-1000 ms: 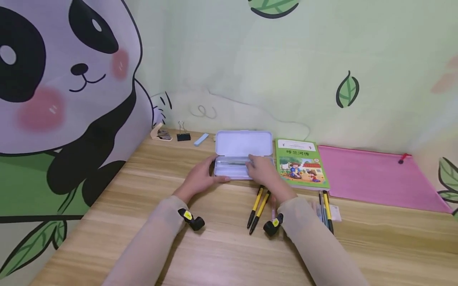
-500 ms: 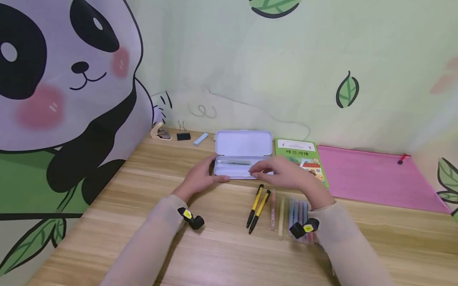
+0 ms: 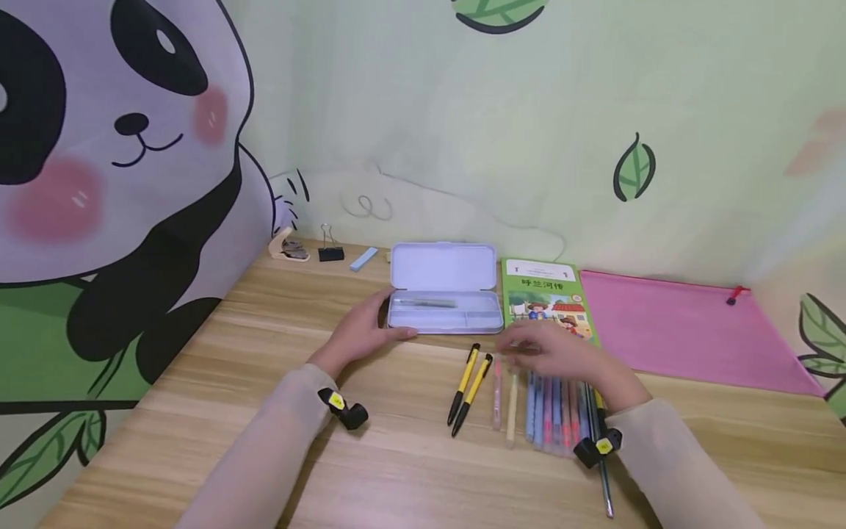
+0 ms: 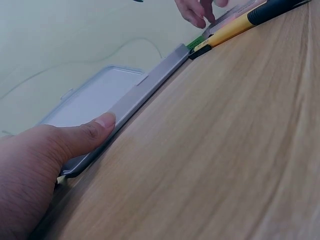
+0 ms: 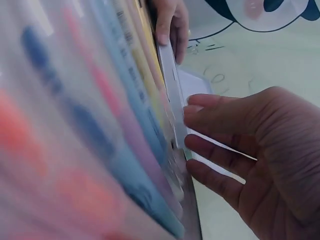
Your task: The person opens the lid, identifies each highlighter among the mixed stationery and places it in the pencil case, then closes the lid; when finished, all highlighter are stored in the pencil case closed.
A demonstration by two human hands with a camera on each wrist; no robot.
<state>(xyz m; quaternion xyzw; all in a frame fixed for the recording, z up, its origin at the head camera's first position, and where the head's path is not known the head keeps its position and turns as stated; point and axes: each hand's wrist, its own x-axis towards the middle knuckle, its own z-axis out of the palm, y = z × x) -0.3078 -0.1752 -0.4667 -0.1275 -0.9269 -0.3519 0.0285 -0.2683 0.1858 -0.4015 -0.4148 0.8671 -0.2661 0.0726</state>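
Holds the open, pale-lilac rectangular pencil case (image 3: 443,269) in the left grip (image 3: 358,332), at ten o'clock from the loosely spread, empty right grip (image 3: 554,350), the nearer to the slim translucent-pink pen (image 3: 497,397) at eight o'clock, aligned twelve-to-six.

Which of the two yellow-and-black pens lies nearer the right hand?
The right pen, next to the pink pen; the left pen lies farther from the right hand, toward the left hand.
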